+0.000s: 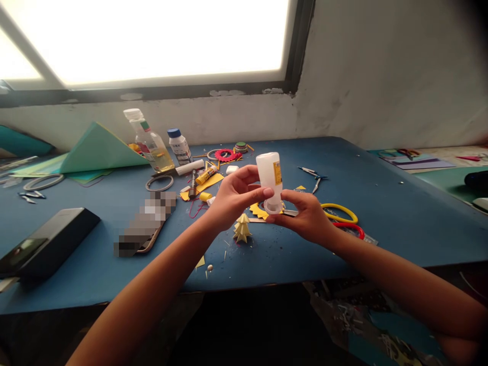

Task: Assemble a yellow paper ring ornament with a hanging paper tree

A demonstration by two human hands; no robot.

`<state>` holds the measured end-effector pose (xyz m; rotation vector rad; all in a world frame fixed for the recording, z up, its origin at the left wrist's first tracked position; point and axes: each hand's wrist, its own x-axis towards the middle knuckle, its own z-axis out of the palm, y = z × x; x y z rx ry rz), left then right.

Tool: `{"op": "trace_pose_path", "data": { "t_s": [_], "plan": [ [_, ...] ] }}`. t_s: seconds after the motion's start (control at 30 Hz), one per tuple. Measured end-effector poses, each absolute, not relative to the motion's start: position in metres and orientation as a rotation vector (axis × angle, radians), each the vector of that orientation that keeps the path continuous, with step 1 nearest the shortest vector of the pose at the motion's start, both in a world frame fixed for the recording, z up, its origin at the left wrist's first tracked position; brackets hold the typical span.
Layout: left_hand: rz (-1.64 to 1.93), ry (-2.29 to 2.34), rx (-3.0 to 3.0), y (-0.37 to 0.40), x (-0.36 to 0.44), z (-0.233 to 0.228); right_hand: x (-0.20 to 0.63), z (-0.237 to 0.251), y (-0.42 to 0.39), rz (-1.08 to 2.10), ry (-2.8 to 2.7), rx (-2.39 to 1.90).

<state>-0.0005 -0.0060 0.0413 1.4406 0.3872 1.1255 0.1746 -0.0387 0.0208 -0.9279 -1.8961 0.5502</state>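
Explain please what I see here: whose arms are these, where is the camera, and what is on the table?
The camera sits on a person's head and looks down, so the two bare arms are that person's own. The left hand and right hand together hold a small white plastic bottle with a yellow label, turned cap downward. Below it, on the blue table, stands a small yellow folded-paper tree. Around lie yellow paper scraps, a clear bottle of yellowish liquid, green paper sheets, a black box and yellow- and red-handled scissors.
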Motion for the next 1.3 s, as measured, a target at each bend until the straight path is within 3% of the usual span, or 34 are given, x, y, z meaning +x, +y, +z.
{"op": "trace_pose_path", "data": {
  "t_s": [1.0, 1.17, 1.3],
  "plan": [
    [1.058, 0.295, 1.386, -0.0124, -0.0037, 0.0463, 0.1740, 0.0179, -0.0345, 0.255, -1.994, -0.620],
    [1.059, 0.294, 1.390, -0.0119, -0.0038, 0.0463, 0.1741, 0.0153, -0.0337, 0.283, -1.991, -0.607],
    [1.105, 0.355, 1.384, -0.0106, -0.0023, 0.0448, 0.1759, 0.0152, -0.0319, 0.554, -1.913, -0.776]
  ]
}}
